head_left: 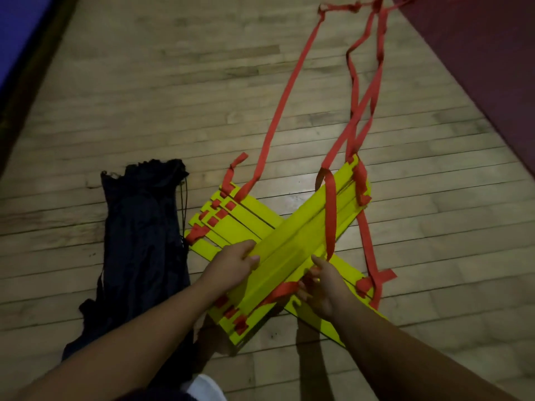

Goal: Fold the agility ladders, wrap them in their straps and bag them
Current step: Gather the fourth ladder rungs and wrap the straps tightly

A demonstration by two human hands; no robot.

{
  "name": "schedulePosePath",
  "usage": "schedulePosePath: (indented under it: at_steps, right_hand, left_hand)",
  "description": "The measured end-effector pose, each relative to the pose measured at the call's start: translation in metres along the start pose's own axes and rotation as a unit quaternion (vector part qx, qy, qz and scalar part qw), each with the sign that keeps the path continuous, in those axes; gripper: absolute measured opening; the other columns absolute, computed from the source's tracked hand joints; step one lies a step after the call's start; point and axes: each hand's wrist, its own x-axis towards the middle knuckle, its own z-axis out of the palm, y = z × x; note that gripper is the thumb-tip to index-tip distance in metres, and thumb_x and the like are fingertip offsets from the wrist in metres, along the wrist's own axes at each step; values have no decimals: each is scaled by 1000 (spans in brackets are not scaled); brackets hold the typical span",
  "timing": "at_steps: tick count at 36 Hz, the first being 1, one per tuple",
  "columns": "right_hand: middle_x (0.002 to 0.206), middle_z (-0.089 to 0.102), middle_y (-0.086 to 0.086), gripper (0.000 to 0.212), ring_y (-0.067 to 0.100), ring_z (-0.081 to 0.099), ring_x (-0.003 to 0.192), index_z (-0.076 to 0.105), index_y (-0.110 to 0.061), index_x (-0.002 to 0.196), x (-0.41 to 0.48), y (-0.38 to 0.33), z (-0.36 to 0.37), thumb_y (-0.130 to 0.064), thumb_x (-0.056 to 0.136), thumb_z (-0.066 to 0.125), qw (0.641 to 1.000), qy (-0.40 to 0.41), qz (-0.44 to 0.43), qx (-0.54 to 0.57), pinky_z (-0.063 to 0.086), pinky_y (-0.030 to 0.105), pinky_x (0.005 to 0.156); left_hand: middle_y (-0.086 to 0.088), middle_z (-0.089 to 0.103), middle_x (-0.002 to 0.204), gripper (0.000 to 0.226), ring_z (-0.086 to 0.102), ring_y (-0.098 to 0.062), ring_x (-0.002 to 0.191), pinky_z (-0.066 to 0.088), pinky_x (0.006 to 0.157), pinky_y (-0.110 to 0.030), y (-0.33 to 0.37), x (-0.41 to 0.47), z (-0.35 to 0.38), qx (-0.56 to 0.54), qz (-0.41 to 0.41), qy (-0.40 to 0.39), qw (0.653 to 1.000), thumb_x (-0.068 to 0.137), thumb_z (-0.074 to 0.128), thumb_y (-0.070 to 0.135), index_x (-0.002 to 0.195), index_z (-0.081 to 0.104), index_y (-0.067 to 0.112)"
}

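Yellow rungs in two stacks crossed on wooden floor (pixel 144 96): upper stack (pixel 304 241) gripped at its edge by left hand (pixel 231 267), lower stack (pixel 231 219) beneath, right hand (pixel 321 287) pinching red strap (pixel 278 293) in curled fingers, loose straps (pixel 292 91) trailing toward maroon mat (pixel 477 53), one dark bag (pixel 142 233) just left, bare boards beyond.

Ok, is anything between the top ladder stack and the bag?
Yes. The lower ladder stack lies crossed under the top ladder stack, its left end beside the black bag. The red straps also trail loose across the floor.
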Motion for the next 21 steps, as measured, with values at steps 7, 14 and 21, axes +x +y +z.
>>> schedulePosePath:
  at_steps: [7,14,21]
  right_hand:
    - [93,63,11,45,23,61,90,61,-7,104,-60,-25,8,-51,98,55,994,-89,-33,47,45,41,94]
    - [80,62,5,35,21,61,84,62,-11,107,-138,-64,26,-45,98,60,982,-128,-142,-4,48,37,80]
    - [99,63,13,21,25,65,86,58,-10,95,-224,-100,33,-31,97,63,959,-121,-228,-121,51,35,74]
  left_hand:
    - [0,60,125,34,54,-19,119,37,85,-24,69,-41,-65,20,35,29,999,97,62,24,127,63,9]
    - [-5,71,119,44,64,-24,111,47,102,-43,142,-108,-132,20,83,122,989,82,64,39,118,71,16]
    - [-15,68,113,20,63,-33,104,51,83,-37,220,-171,-165,203,121,244,940,95,61,25,110,67,13]
